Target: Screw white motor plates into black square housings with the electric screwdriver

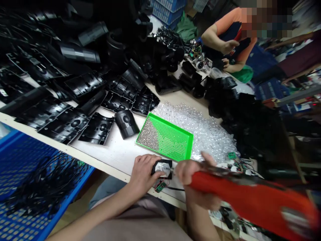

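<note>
My left hand (pixel 143 172) is closed on a small black housing (pixel 170 164) at the table's front edge, thumb and fingers on its sides. A whitish motor-like piece (pixel 162 168) sits in the housing, and a small green circuit board (pixel 161 186) hangs by wires just below. My right hand (pixel 197 179), blurred by motion, is wrapped round a red power screwdriver (pixel 240 195). Its bit end points left at the housing; whether it touches a screw I cannot tell. Just beyond my hands lies a green perforated tray (pixel 191 142) with many small screws (pixel 148 136) heaped at its left end.
Clear plastic pieces (pixel 205 132) are piled behind the tray. Black half-shells (pixel 97 127) cover the left side, near a black cylinder part (pixel 126 124). A blue crate (pixel 15 144) with black cables stands lower left. Across the table sits another person (pixel 228 33).
</note>
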`<state>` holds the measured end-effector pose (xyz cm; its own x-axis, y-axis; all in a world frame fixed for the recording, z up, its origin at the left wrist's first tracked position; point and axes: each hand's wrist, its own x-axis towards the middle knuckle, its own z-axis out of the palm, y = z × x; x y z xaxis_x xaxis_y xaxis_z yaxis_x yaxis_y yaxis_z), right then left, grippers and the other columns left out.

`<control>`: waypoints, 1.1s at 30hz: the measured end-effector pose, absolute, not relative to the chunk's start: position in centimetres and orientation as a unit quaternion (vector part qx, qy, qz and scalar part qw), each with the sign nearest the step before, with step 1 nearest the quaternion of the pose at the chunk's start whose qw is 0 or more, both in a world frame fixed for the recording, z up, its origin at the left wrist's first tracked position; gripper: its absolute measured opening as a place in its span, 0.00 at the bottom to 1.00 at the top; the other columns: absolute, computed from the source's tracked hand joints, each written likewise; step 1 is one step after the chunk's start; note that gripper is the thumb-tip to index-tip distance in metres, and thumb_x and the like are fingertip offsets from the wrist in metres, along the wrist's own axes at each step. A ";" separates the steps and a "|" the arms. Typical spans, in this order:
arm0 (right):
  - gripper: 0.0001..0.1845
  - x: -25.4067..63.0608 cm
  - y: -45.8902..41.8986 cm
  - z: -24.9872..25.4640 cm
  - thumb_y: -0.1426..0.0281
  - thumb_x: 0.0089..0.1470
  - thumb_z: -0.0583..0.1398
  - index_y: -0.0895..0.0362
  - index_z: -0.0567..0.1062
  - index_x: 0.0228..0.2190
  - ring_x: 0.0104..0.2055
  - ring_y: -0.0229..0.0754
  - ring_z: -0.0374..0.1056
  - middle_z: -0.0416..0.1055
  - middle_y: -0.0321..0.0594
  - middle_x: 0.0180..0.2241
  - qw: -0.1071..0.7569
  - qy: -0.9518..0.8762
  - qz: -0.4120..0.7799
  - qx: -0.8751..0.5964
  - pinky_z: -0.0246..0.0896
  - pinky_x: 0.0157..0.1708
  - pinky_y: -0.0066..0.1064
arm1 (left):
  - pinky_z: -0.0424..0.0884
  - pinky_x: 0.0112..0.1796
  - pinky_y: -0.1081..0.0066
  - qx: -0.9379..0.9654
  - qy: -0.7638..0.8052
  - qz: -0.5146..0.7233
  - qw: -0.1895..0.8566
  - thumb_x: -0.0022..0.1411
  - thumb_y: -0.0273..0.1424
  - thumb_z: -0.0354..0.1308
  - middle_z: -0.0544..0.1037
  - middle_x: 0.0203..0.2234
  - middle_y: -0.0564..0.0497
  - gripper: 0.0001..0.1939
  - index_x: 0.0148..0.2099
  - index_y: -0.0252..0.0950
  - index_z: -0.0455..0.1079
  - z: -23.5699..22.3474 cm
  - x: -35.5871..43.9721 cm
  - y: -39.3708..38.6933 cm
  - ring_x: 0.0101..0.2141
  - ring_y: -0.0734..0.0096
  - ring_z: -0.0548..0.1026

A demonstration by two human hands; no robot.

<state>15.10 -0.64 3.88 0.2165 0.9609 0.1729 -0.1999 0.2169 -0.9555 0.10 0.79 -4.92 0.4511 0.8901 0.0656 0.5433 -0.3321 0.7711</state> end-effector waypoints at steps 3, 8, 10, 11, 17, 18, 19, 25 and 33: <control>0.28 16.5 1.4 4.7 0.47 0.48 0.61 0.43 0.68 0.49 0.13 0.37 0.54 0.62 0.26 0.15 0.714 -0.436 0.381 -0.393 0.55 0.17 0.32 | 0.60 0.49 0.58 0.783 0.453 0.264 0.333 0.60 0.35 0.62 0.75 0.48 0.47 0.22 0.56 0.41 0.64 -5.1 0.1 0.9 0.50 0.56 0.70; 0.31 17.1 4.3 1.2 0.46 0.43 0.63 0.50 0.70 0.45 0.12 0.35 0.53 0.58 0.24 0.14 0.705 -0.406 0.410 -0.413 0.53 0.14 0.28 | 0.60 0.47 0.58 0.809 0.429 0.258 0.308 0.60 0.35 0.63 0.74 0.48 0.47 0.21 0.54 0.42 0.66 -5.3 0.4 1.0 0.51 0.56 0.69; 0.31 16.8 4.7 0.1 0.46 0.42 0.63 0.51 0.70 0.43 0.13 0.34 0.53 0.58 0.24 0.14 0.695 -0.408 0.424 -0.413 0.53 0.14 0.27 | 0.60 0.46 0.59 0.815 0.422 0.254 0.305 0.61 0.36 0.61 0.75 0.47 0.47 0.19 0.54 0.43 0.67 -5.4 0.5 1.0 0.50 0.57 0.70; 0.31 16.7 4.8 -0.3 0.46 0.42 0.63 0.52 0.70 0.43 0.13 0.34 0.53 0.58 0.24 0.15 0.689 -0.412 0.430 -0.413 0.53 0.14 0.27 | 0.60 0.46 0.59 0.816 0.421 0.254 0.304 0.62 0.37 0.61 0.75 0.47 0.47 0.19 0.54 0.43 0.67 -5.4 0.5 1.0 0.50 0.57 0.70; 0.29 16.9 4.7 -1.4 0.48 0.44 0.63 0.52 0.69 0.43 0.14 0.34 0.57 0.60 0.25 0.17 0.666 -0.437 0.451 -0.402 0.56 0.16 0.28 | 0.60 0.47 0.59 0.815 0.416 0.266 0.302 0.63 0.38 0.59 0.75 0.47 0.47 0.19 0.55 0.41 0.67 -5.5 0.5 1.0 0.50 0.57 0.70; 0.29 16.9 4.6 -1.6 0.48 0.44 0.63 0.52 0.69 0.43 0.15 0.35 0.57 0.60 0.25 0.17 0.665 -0.439 0.451 -0.402 0.56 0.17 0.28 | 0.60 0.47 0.59 0.815 0.417 0.264 0.303 0.63 0.38 0.59 0.75 0.47 0.47 0.19 0.55 0.41 0.67 -5.5 0.5 1.0 0.50 0.57 0.69; 0.30 16.9 4.6 -1.9 0.47 0.44 0.63 0.52 0.69 0.43 0.15 0.35 0.57 0.60 0.25 0.16 0.662 -0.443 0.452 -0.402 0.57 0.17 0.28 | 0.60 0.47 0.59 0.815 0.419 0.260 0.304 0.63 0.38 0.59 0.75 0.47 0.47 0.19 0.55 0.42 0.67 -5.5 0.5 0.9 0.50 0.57 0.69; 0.38 16.7 4.6 -0.3 0.46 0.43 0.64 0.50 0.65 0.51 0.14 0.36 0.56 0.60 0.24 0.16 0.664 -0.439 0.433 -0.424 0.56 0.16 0.30 | 0.60 0.48 0.59 0.815 0.424 0.250 0.306 0.63 0.38 0.59 0.75 0.48 0.46 0.19 0.55 0.42 0.68 -5.6 0.4 0.9 0.51 0.56 0.69; 0.37 16.5 0.9 5.2 0.42 0.44 0.63 0.46 0.67 0.52 0.12 0.35 0.53 0.61 0.25 0.15 0.713 -0.389 0.421 -0.403 0.54 0.15 0.30 | 0.61 0.47 0.59 0.814 0.428 0.258 0.295 0.63 0.37 0.59 0.76 0.46 0.47 0.18 0.54 0.42 0.69 -5.7 0.5 1.0 0.49 0.56 0.70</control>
<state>16.54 0.90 5.16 0.3425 0.9143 0.2162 -0.2867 0.3209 -0.9027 0.55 1.04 -5.68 0.5003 0.8496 0.1670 0.5458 -0.4592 0.7009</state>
